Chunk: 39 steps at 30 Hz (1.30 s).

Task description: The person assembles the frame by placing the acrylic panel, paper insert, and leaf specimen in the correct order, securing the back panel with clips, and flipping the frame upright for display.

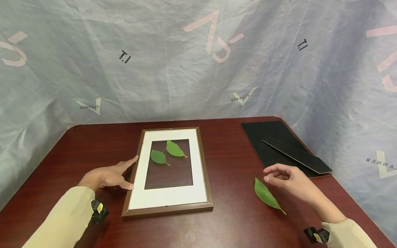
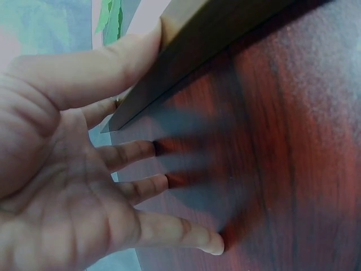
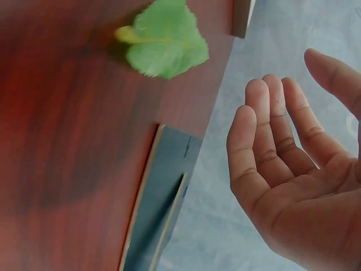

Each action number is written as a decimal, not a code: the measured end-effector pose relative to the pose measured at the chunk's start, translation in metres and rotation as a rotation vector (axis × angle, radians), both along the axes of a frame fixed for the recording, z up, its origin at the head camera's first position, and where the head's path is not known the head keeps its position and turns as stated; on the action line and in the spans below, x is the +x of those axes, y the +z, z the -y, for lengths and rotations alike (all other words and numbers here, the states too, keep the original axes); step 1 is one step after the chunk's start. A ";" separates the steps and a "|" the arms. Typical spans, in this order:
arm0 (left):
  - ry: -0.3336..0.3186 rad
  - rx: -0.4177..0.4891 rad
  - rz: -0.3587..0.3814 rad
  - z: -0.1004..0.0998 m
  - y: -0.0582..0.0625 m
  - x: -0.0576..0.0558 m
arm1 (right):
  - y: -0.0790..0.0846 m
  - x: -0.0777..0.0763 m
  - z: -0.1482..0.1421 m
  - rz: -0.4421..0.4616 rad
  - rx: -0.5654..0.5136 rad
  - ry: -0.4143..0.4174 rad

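Observation:
A brown picture frame (image 1: pixel 169 208) with a white mat (image 1: pixel 167 198) lies flat on the table. Inside the mat's opening are two green leaves, a smaller one (image 1: pixel 158 157) and a larger one (image 1: pixel 174 148). My left hand (image 1: pixel 110 175) touches the frame's left edge with thumb and index finger, while its other fingers spread on the tabletop in the left wrist view. A third leaf (image 1: pixel 267 195) lies on the table right of the frame. Just above it hovers my right hand (image 1: pixel 289 181), fingers loosely bent and holding nothing; a gap separates it from the leaf.
A black backing board (image 1: pixel 257 132) lies at the table's back right, its stand leg (image 1: pixel 297 155) folded out across it. The dark red wooden table (image 1: pixel 232 220) meets a grey printed cloth (image 1: pixel 173 75) behind it.

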<state>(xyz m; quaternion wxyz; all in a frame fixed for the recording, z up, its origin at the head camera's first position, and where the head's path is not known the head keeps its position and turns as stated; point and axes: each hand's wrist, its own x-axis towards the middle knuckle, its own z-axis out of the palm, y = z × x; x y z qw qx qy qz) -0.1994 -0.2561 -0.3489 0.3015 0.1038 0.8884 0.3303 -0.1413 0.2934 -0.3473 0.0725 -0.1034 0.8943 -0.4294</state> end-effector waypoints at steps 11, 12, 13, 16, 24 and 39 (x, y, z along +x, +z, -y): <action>0.007 0.003 -0.004 0.000 0.005 -0.002 | -0.013 0.017 -0.020 0.078 0.003 -0.062; 0.005 0.005 -0.006 0.000 0.004 -0.002 | -0.014 0.018 -0.022 0.089 0.010 -0.066; 0.005 0.008 -0.008 0.000 0.004 -0.001 | -0.016 0.019 -0.024 0.101 0.020 -0.072; 0.006 0.015 -0.007 0.000 0.002 0.000 | -0.020 0.023 -0.031 0.137 0.047 -0.080; 0.016 0.026 0.004 -0.001 -0.001 0.002 | -0.027 0.029 -0.042 0.181 0.046 -0.010; 0.016 -0.002 -0.017 -0.002 -0.001 0.003 | -0.031 0.033 -0.041 0.278 0.103 0.019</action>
